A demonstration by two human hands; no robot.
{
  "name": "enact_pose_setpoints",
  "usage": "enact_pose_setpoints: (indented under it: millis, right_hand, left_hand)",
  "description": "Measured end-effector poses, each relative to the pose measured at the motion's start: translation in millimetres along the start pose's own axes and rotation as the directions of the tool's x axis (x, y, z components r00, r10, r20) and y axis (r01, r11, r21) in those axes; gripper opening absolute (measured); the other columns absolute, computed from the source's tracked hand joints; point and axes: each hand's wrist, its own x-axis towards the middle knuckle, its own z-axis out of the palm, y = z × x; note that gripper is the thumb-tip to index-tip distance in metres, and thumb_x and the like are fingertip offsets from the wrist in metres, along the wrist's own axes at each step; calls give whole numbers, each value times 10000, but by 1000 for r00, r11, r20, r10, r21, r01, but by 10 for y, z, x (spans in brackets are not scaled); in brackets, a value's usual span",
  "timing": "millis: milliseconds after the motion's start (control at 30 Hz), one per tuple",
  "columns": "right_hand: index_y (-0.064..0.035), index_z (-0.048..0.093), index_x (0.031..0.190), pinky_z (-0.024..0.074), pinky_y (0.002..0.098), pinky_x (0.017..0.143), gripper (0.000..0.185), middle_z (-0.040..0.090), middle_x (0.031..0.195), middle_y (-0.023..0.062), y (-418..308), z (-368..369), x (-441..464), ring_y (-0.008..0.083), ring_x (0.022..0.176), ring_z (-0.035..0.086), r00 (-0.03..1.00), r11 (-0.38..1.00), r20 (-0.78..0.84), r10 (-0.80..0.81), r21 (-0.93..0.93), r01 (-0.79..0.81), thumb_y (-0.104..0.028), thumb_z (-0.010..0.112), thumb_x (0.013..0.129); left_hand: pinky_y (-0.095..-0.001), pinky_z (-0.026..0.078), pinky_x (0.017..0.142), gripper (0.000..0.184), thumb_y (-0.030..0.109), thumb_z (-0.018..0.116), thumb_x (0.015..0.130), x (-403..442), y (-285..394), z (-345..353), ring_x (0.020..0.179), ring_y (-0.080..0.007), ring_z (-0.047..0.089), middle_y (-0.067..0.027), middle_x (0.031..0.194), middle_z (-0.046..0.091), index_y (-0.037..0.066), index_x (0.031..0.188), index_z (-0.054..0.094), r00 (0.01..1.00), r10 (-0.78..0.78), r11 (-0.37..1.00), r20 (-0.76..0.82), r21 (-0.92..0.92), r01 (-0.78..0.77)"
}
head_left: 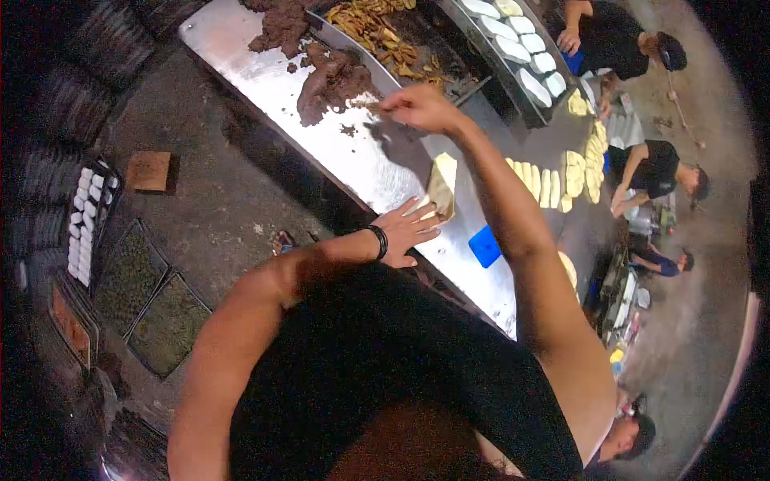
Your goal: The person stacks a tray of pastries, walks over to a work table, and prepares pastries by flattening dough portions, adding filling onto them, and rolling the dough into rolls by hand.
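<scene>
My left hand (407, 231), with a black bracelet at its wrist, lies flat at the near edge of the metal table (385, 172), fingers spread. Its fingertips touch the lower end of a flat strip of pale yellow dough (443, 178). Farther up the table, my right hand (421, 108) is raised beside a mound of brown paste (333, 84). Its fingers are drawn together, and whatever is between them is too blurred to name. A blue scraper (484, 246) rests on the table, to the right of my left hand.
Rows of dough pieces (536, 183) lie to the right. A tray of white oblong pieces (513, 44) and a bin of yellow-brown pieces (377, 32) stand beyond. Several co-workers (654, 168) are along the right. Racks (86, 224) and dark trays (132, 268) sit on the left.
</scene>
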Motion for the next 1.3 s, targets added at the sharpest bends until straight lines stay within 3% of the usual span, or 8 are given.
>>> enact_pose_setpoints:
  millis: [233,300,433,533,600,733,933,1300]
  right_hand:
    - [55,592,1171,467,404,937,383,634,1127,198,155,973,-1690,327,1046,617,783,866,-376,495,136,-482,45,505,798]
    - [24,582,1186,460,434,918,385,616,1124,205,-98,1237,-1744,380,1052,588,814,935,-569,119,-211,-285,12,550,802]
    - [3,617,1087,469,446,852,317,567,1115,243,6,229,-1458,420,1056,543,753,770,236,615,28,-637,-91,613,785]
    - [-13,586,1143,436,453,910,397,525,1213,263,4,-27,-1137,434,1115,504,765,850,-436,474,-2,-527,-245,601,821]
    - [-33,524,1278,404,466,963,533,493,1261,280,-146,46,-964,438,1154,480,383,914,-868,317,171,-368,-332,577,840]
    - [-54,393,1386,248,549,1055,629,436,1303,242,368,1100,-875,415,1261,356,564,813,-759,325,-80,-577,-347,593,868]
    - [-15,516,1291,361,479,1033,543,452,1355,277,557,45,-731,433,1244,434,657,905,-651,380,407,-121,-307,621,846]
    - [-48,594,1221,477,434,925,453,642,1113,203,1364,-308,1036,361,1066,601,962,958,-228,148,-208,-197,-117,653,776]
  left_hand:
    - [-603,101,1144,766,566,609,769,-93,-70,-74,1456,-338,96,-110,1548,246,131,1383,469,991,133,988,31,-84,-130]
    - [-610,116,1141,684,559,588,795,-120,-111,-156,1456,-333,104,-111,1524,304,129,1325,545,974,188,973,125,-162,-167]
    - [-432,393,1019,326,262,659,796,-343,-531,-41,1178,-324,518,-127,1175,603,45,1038,642,953,-136,857,-271,-515,-24]
    - [-417,474,830,211,135,617,797,-443,-893,-324,948,-346,581,-145,1005,616,22,975,618,694,-451,874,-561,-435,216]
    - [-425,473,799,184,121,600,799,-427,-1046,-445,917,-345,575,-149,970,599,25,956,609,585,-522,853,-621,-392,345]
    - [-432,473,777,153,121,593,802,-367,-1111,-421,897,-337,571,-150,950,579,29,925,594,548,-487,853,-680,-237,465]
    - [-431,474,826,237,124,611,798,-387,-1114,-438,962,-345,564,-164,1073,576,30,1015,595,549,-501,829,-669,-187,527]
    - [-513,288,1052,394,287,592,851,-416,-1078,-424,1347,-329,305,-98,1400,410,93,1191,552,542,-640,682,-544,-79,727]
